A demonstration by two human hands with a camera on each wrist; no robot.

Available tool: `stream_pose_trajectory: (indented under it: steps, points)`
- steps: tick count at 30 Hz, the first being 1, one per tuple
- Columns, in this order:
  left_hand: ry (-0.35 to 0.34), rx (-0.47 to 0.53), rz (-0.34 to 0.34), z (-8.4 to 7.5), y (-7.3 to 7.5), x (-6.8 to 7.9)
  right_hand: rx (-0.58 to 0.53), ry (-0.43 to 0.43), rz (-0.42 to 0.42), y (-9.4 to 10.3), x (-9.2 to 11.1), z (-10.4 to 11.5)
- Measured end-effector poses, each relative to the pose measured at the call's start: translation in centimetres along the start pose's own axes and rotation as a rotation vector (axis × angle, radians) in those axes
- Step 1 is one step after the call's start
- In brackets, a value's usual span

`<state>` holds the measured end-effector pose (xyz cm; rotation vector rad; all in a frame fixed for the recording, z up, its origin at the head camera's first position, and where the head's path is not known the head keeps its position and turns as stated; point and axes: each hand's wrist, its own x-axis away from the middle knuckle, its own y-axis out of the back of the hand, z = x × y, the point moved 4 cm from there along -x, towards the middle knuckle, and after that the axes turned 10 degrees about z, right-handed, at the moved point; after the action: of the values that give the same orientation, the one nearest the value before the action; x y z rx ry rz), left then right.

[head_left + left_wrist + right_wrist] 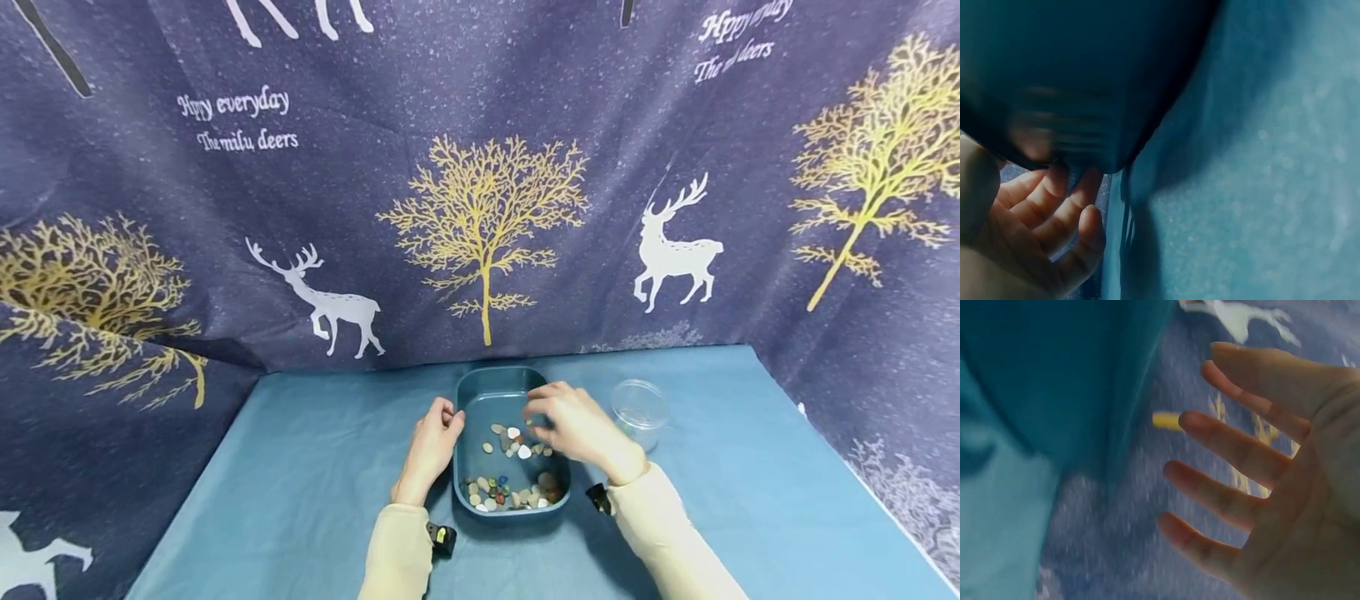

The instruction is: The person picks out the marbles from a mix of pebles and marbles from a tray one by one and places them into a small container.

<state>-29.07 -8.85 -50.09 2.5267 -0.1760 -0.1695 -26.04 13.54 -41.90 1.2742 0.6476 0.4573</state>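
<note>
A dark teal rectangular basin (512,522) stands mid-table with pebbles in it. One group of pebbles (546,481) lies along its near end, with small blue, green and red pieces among them. Several more, including a white pebble (524,452), are scattered around the middle. At the basin's left side, my left hand (433,442) holds the rim; the left wrist view has the curled fingers (1054,187) against the wall. Over the right side hovers my right hand (581,425). Its fingers (1235,447) are spread and loosely bent, with nothing between them in the right wrist view.
A clear round container (639,408) stands right of the basin, near my right hand. Blue cloth (300,492) covers the table. Behind it hangs a dark backdrop (450,100) printed with deer and yellow trees.
</note>
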Motion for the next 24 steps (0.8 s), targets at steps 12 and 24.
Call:
stream_pose_trajectory:
  steps: [12,24]
  points:
    - [-0.002,-0.002,-0.005,-0.2,0.1,-0.2,0.106,0.055,0.295,-2.6,-0.9,3.6]
    - [0.02,-0.013,0.001,-0.2,0.0,-0.2,0.325,0.143,0.552,-3.2,-1.8,5.2]
